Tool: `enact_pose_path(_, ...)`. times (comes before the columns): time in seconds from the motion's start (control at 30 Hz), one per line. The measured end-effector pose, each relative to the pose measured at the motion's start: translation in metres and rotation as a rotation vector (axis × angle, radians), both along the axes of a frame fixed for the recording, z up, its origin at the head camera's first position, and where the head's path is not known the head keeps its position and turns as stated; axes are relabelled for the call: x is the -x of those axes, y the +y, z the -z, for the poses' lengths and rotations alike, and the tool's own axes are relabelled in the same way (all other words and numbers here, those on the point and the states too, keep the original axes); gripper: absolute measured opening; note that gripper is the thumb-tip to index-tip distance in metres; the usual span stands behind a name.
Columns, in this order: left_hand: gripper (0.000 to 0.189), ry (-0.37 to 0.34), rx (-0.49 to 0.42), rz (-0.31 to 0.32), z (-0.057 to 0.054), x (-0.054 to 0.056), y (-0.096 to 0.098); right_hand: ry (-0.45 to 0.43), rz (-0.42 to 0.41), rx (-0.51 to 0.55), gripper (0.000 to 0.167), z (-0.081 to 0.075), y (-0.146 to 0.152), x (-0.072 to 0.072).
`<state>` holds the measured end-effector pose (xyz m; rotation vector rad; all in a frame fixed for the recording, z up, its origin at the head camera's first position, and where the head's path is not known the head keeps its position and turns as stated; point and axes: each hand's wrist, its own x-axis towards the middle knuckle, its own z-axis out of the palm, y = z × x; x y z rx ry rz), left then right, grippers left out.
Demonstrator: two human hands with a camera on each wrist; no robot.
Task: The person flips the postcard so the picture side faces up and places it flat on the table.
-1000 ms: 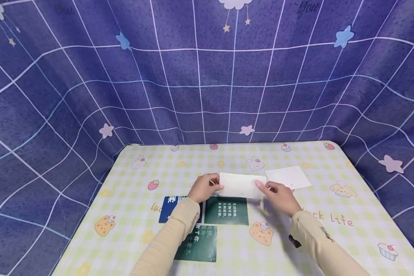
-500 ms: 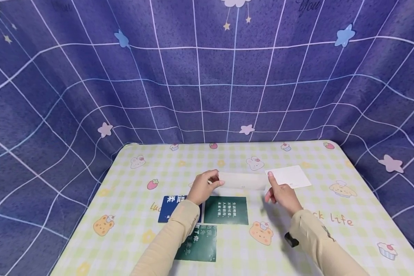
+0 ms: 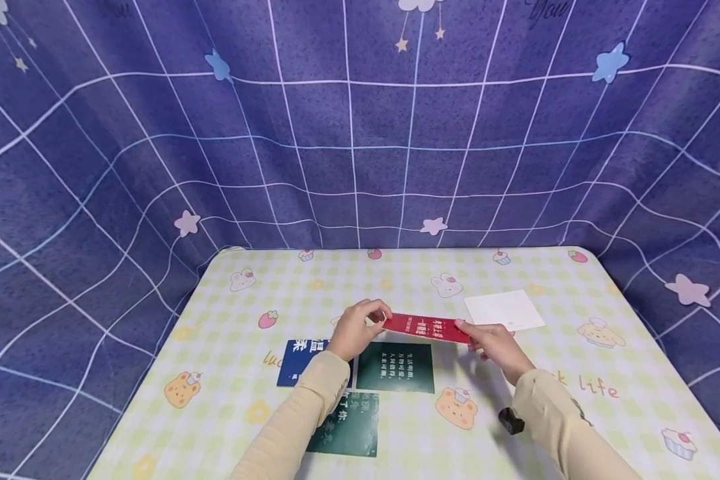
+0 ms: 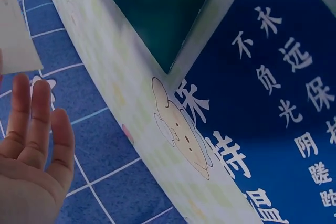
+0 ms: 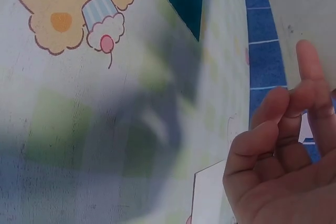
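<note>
Left grip (image 3: 357,328) and right grip (image 3: 497,344) (seemingly nearly closed) pinch a red card (image 3: 426,327).

From where I sit, the raised red card (image 3: 426,328) bars the direct lane between the left hand (image 3: 360,327) and the right hand (image 3: 498,347), which grip its ends. I could pass beyond its far edge, up to the curtain (image 3: 378,167) that walls off the back. The white card (image 3: 504,311) lies flat just past the right hand, low enough to cross over. Nearer me, the left sleeve (image 3: 294,427) blocks the way over part of the blue card (image 3: 297,363), and a black piece (image 3: 511,421) juts beside the right sleeve (image 3: 555,417). The bench (image 3: 630,420) gives open room along both outer sides and between the sleeves.
</note>
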<state>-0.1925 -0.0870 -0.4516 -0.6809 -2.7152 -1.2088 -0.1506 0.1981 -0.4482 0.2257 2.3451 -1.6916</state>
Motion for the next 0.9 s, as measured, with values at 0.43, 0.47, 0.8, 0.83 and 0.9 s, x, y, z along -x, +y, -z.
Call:
enact_pose_path(0.43,0.02,-0.051,0.049,-0.083,0.005,-0.002,0.005,0.002,0.036,0.009,0.04,0.003,0.0,0.0)
enact_pose_path(0.47,0.019,-0.063,0.058,-0.091,0.005,-0.003,0.005,0.001,0.039,0.013,0.04,0.003,0.0,-0.001)
enact_pose_path(0.8,0.023,-0.183,0.129,-0.038,-0.005,-0.004,0.005,0.009,0.036,-0.019,0.041,0.002,0.003,-0.003)
enact_pose_path(0.83,0.022,-0.188,0.125,-0.036,-0.006,-0.004,0.005,0.01,0.036,-0.022,0.041,0.002,0.003,-0.003)
enact_pose_path(0.9,0.02,-0.209,0.107,-0.037,-0.007,-0.004,0.006,0.012,0.035,-0.02,0.039,0.002,0.003,-0.003)
